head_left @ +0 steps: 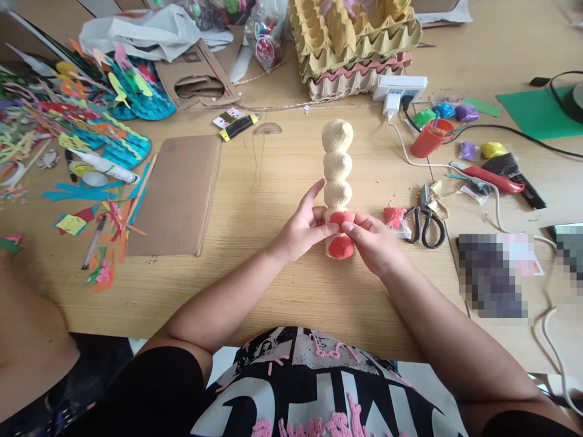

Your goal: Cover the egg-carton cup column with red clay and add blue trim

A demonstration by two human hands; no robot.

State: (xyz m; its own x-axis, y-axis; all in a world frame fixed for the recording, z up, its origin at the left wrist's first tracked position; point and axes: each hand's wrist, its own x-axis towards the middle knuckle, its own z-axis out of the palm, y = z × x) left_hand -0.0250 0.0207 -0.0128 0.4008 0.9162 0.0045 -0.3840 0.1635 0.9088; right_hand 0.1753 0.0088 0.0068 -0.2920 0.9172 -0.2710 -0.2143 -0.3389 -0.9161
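Observation:
A strip of pale egg-carton cups [337,165] stretches away from me on the table, its bumps facing up. Red clay [340,247] covers the nearest cup, and more red clay lies on the cup beyond it. My left hand [304,229] grips the strip from the left, its thumb on the red patch. From the right, my right hand [371,240] closes its thumb and fingers on the same red clay, pressed against the cup. A lump of red clay in clear wrap [395,217] sits just past my right hand, beside black-handled scissors [426,220].
Cardboard [175,194] and colourful paper scraps [102,224] lie to the left, near another person's arm [27,328]. Egg trays [359,48] are stacked at the back. A power strip [401,86], cables, a red cup [430,138] and clay packets occupy the right.

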